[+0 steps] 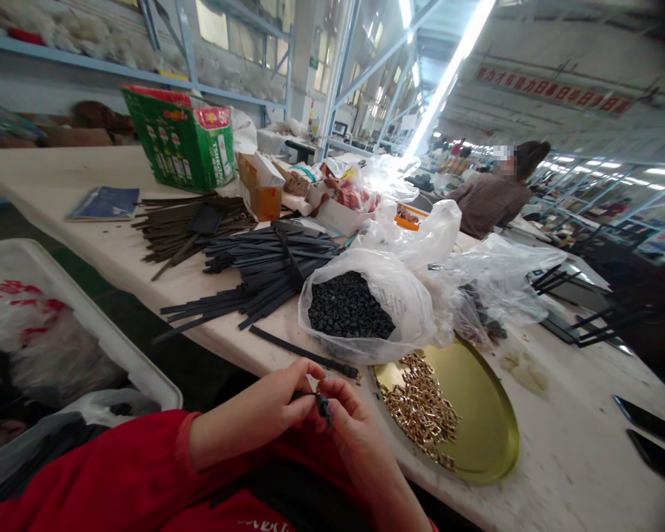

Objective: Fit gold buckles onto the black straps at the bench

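Near the table's front edge, my left hand (263, 410) is closed on a narrow dark strap that mostly disappears behind the fingers. My right hand (355, 436) meets it and pinches the strap's end, where a small dark piece (324, 408) shows between the fingertips. Just beyond the hands lies a single black strap (302, 351) with a gold-coloured buckle at its right end. An open clear plastic bag (410, 303) holds many small black loops (346, 304). To the right, a gold round tray (485, 414) carries a heap of gold-coloured buckles (421, 406).
Bundles of black straps (271, 258) and brown-black straps (185, 222) lie at the left, near a blue booklet (105, 203) and a green box (177, 140). A white bin (155, 377) stands below left. A person (490, 196) sits beyond the plastic bags.
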### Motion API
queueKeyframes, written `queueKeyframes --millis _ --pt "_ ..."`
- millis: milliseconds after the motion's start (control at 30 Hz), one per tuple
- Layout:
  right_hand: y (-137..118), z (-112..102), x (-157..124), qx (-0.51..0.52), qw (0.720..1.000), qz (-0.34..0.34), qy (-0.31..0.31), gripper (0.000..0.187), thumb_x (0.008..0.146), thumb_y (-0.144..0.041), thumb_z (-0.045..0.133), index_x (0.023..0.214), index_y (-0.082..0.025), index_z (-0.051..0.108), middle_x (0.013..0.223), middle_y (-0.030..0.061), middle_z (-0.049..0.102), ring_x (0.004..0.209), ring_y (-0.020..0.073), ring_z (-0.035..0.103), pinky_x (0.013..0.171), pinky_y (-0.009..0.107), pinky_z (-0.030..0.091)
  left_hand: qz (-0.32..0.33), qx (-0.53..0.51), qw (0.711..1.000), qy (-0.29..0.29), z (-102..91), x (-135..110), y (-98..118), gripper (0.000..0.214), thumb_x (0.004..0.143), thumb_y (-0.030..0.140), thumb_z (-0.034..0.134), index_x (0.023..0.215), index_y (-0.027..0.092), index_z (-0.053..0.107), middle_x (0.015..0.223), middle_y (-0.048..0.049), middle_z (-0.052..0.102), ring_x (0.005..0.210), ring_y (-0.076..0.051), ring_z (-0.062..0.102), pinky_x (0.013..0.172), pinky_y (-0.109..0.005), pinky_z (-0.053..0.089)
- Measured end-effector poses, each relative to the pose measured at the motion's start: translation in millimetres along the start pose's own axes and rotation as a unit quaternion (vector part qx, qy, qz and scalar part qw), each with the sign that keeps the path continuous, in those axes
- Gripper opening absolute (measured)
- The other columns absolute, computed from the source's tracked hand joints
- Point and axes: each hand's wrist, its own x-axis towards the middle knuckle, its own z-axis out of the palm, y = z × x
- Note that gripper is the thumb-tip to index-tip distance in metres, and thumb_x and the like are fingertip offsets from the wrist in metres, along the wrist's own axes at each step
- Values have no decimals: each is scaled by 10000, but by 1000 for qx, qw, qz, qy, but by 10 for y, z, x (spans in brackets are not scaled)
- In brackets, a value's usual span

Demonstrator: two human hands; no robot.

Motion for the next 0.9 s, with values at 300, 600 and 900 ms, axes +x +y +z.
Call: queueKeyframes --millis 300,600,900 --pt "47 28 -82 35 997 49 -52 318 596 -318 785 674 -190 504 670 -37 541 619 108 479 592 212 365 -53 157 984 60 27 -89 -70 232 774 401 545 808 172 562 736 -9 630 679 -169 561 579 -229 362" --pt "74 37 -20 -65 994 -45 79 275 705 -323 670 730 -219 417 590 -72 523 515 86 465 540 206 381 -28 -35 999 4 42 -162 -81 188 776 248 488 877 151 613 847 -12 659 769 -158 578 687 -235 423" --pt "8 -67 -63 -321 947 -6 0 72 809 -274 461 773 -212 465 519 -74 445 452 91 387 440 201 292 -146 -169 974 -36 44 -140 -81 332 692 354 578 912 106 586 794 -34 638 675 -138 545 612 -235 412"
